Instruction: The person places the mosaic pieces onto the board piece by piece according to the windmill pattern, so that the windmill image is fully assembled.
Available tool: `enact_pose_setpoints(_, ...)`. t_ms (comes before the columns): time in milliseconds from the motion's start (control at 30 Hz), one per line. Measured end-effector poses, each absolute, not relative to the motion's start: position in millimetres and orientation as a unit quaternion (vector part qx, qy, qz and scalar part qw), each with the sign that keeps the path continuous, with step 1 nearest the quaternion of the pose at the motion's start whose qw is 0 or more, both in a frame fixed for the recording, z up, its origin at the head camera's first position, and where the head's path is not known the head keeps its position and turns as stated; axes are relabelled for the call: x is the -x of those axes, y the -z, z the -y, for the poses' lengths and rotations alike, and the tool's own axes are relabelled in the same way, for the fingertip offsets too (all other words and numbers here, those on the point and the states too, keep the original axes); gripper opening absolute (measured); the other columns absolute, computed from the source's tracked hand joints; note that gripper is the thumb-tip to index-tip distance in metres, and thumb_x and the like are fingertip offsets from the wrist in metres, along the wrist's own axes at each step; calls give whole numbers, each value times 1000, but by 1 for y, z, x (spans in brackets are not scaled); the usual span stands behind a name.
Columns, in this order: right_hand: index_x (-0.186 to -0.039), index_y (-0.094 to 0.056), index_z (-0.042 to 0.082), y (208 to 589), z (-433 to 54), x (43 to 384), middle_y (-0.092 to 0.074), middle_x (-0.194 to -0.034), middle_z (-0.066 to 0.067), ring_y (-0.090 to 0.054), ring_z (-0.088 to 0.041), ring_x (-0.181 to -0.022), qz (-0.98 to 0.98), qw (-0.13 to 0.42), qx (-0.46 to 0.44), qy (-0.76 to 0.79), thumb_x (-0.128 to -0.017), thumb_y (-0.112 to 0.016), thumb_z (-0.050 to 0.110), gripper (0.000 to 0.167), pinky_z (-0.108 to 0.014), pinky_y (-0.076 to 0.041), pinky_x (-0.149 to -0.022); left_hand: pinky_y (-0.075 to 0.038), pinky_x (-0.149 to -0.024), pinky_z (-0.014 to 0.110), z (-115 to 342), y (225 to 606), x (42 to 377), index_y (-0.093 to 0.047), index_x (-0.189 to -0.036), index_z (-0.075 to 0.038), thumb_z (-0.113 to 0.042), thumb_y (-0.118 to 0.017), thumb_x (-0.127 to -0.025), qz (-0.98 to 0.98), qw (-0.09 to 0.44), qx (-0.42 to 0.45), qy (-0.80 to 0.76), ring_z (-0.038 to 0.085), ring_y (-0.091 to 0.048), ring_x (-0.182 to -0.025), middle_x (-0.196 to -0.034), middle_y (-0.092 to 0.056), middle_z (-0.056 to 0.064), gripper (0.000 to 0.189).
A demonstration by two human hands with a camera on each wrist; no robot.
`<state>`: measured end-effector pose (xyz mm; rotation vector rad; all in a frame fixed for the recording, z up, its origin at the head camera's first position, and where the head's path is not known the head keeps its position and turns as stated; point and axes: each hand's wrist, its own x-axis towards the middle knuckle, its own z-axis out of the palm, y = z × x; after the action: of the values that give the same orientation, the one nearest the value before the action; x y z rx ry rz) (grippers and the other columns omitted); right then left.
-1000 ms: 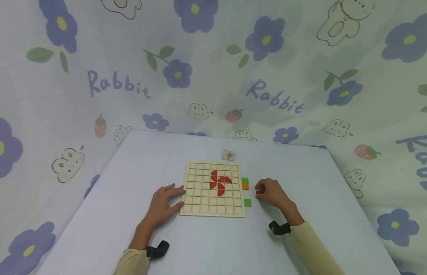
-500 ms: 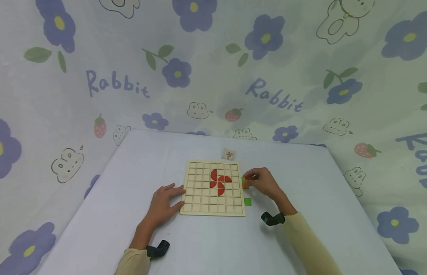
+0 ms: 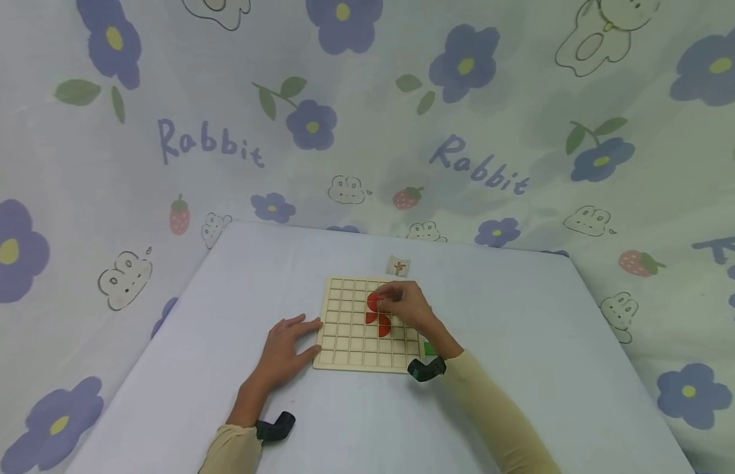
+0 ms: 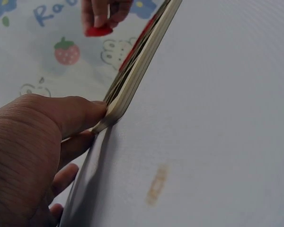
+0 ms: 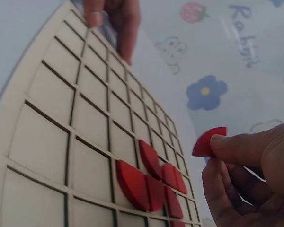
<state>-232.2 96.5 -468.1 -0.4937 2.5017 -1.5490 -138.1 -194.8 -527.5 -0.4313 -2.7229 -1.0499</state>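
Observation:
A pale wooden grid board (image 3: 343, 343) lies on the white table. Red quarter-circle pieces (image 5: 132, 185) sit in its cells, forming part of a pinwheel shape. Over them, my right hand (image 3: 410, 306) pinches another red quarter-circle piece (image 5: 208, 143) between thumb and fingers, and the right wrist view shows it raised off the board. My left hand (image 3: 283, 349) rests at the board's left edge, its fingers spread. In the left wrist view the thumb (image 4: 83, 113) lies along the board's corner.
Behind the board lies a small pattern card (image 3: 398, 266) with a pinwheel picture. A green tile (image 3: 429, 349) shows beside the board's right edge, partly covered by the right forearm. A printed cloth (image 3: 320, 66) hangs at the back and sides.
My right hand has moved left with the red piece, from the table right of the board, past the coloured tiles, to above the red pieces. The left hand stays at the board's edge.

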Motion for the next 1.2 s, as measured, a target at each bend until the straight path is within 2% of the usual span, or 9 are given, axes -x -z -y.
enact_pose_setpoints(200, -94, -77, 11, 477, -72, 236, -71, -90, 4, -66, -9, -79, -866, 88, 185, 457, -88, -74, 11, 7, -28, -56, -71, -21, -112, 56, 195, 525, 138, -66, -126, -10, -15, -80, -82, 920, 98, 143, 350, 33, -44, -133, -133, -62, 4, 47)
enact_pose_setpoints(367, -91, -78, 10, 483, -57, 236, -71, -88, 4, -65, -7, -74, -880, 93, 210, 416, -88, -74, 9, 5, -26, -55, -66, -22, -111, 56, 196, 528, 138, -67, -126, -12, -16, -80, -82, 922, 99, 140, 346, 32, -45, -132, -133, -62, 3, 46)
enact_pose_setpoints(667, -94, -77, 8, 492, -46, 229, -68, -93, -2, -63, -10, -77, -899, 7, 277, 339, -87, -74, 9, 7, -22, -52, -64, -21, -112, 55, 197, 532, 139, -67, -125, -16, -18, -79, -83, 923, 87, 139, 349, 30, -43, -134, -134, -61, -1, 43)
enact_pose_setpoints(767, -91, -78, 7, 492, -46, 228, -68, -88, 0, -61, -10, -76, -902, -12, 307, 303, -86, -77, 12, 7, -22, -51, -63, -21, -112, 55, 198, 532, 139, -67, -124, -16, -18, -80, -83, 921, 91, 139, 352, 30, -43, -134, -134, -61, -1, 43)
enact_pose_setpoints(933, -85, -79, 11, 490, -47, 226, -67, -81, 5, -58, -7, -72, -918, -17, 295, 263, -84, -80, 16, 5, -23, -49, -62, -19, -113, 55, 196, 531, 140, -67, -125, -16, -19, -79, -84, 920, 81, 138, 358, 29, -42, -134, -135, -60, -1, 43)
enact_pose_setpoints(1200, -89, -80, 15, 486, -54, 226, -70, -85, 6, -57, -8, -76, -921, -37, 297, 248, -87, -78, 24, 9, -27, -48, -70, -19, -113, 54, 195, 530, 141, -67, -125, -16, -18, -79, -83, 925, 78, 134, 348, 29, -42, -135, -136, -60, -2, 43)
